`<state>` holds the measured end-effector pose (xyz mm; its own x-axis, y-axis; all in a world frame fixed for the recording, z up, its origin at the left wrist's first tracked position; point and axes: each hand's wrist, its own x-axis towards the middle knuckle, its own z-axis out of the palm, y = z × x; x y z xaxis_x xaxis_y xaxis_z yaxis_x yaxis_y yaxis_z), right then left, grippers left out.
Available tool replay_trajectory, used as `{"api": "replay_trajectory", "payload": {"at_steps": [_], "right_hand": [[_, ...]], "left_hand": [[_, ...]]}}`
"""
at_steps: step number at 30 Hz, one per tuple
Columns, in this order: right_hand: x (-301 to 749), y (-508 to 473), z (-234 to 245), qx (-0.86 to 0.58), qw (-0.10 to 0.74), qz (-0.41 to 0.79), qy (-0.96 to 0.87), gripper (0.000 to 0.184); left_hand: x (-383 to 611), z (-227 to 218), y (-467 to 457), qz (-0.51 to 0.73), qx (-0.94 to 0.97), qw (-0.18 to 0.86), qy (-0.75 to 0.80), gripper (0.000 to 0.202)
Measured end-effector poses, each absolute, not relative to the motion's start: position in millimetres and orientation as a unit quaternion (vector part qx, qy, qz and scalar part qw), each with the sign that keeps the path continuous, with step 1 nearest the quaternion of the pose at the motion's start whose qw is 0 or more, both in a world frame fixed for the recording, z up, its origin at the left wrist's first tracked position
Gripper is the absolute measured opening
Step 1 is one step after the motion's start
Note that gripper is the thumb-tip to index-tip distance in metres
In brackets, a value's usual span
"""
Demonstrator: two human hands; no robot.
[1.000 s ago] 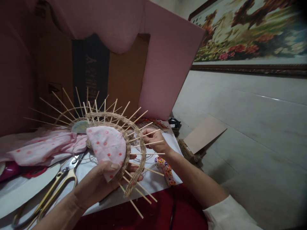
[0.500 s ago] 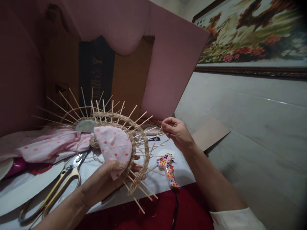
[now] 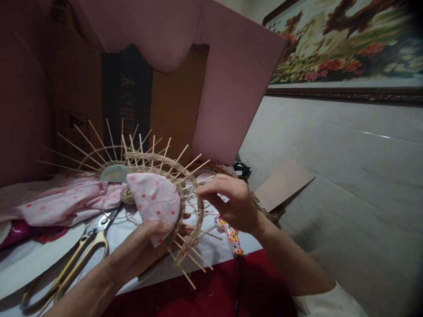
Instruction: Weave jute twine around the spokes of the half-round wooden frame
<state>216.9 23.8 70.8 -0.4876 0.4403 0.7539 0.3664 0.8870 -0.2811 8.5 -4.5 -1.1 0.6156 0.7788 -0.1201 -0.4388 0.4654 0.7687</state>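
Observation:
My left hand (image 3: 142, 246) grips the lower edge of a half-round woven fan (image 3: 153, 198), thumb on its pink spotted fabric and fingers behind. Thin wooden sticks spread outward from it, and a braided twine band (image 3: 183, 171) runs across them in an arc. At the right side of that arc, my right hand (image 3: 233, 200) has thumb and forefinger pinched against the band, on a thin twine strand mostly hidden by the fingers. Below this hand lies a flower-patterned glue gun (image 3: 233, 240), partly covered by it. A ball of twine (image 3: 126, 196) sits behind the fan.
Large scissors (image 3: 95, 237) and spotted pink fabric (image 3: 66, 200) lie to the left. A second stick-rayed half-round piece (image 3: 113, 173) stands behind. A pink box panel (image 3: 228, 92) rises at the back, and a brown board (image 3: 284, 185) leans against the tiled wall at right.
My right hand has come left from beyond the stick tips to the twine band. My left hand still holds the fan in about the same place.

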Motion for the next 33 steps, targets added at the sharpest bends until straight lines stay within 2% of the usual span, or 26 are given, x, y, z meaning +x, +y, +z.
{"api": "replay_trajectory", "payload": {"at_steps": [7, 13, 20, 24, 27, 33], "right_hand": [[236.3, 52.6, 74.5, -0.336, 0.535, 0.185, -0.752, 0.002], [243.7, 63.3, 71.8, -0.406, 0.568, 0.194, -0.689, 0.006], [233.1, 71.1, 48.1, -0.413, 0.48, 0.347, -0.692, 0.01], [217.0, 65.8, 35.4, -0.389, 0.437, 0.399, -0.706, 0.013], [213.6, 66.2, 35.7, -0.372, 0.427, 0.399, -0.721, 0.014], [233.9, 83.8, 52.4, -0.403, 0.484, 0.297, -0.718, 0.024]], "left_hand": [[5.5, -7.6, -5.3, 0.345, 0.355, 0.838, 0.227, 0.036], [3.0, -9.1, -6.5, 0.325, 0.368, 0.852, 0.18, 0.038], [0.3, -8.3, -9.6, 0.289, 0.417, 0.828, 0.237, 0.038], [-0.4, -11.0, -9.5, 0.282, 0.428, 0.834, 0.206, 0.039], [-0.9, -11.2, -8.4, 0.287, 0.43, 0.833, 0.196, 0.04], [-1.6, -11.8, -7.0, 0.277, 0.455, 0.821, 0.207, 0.04]]}}
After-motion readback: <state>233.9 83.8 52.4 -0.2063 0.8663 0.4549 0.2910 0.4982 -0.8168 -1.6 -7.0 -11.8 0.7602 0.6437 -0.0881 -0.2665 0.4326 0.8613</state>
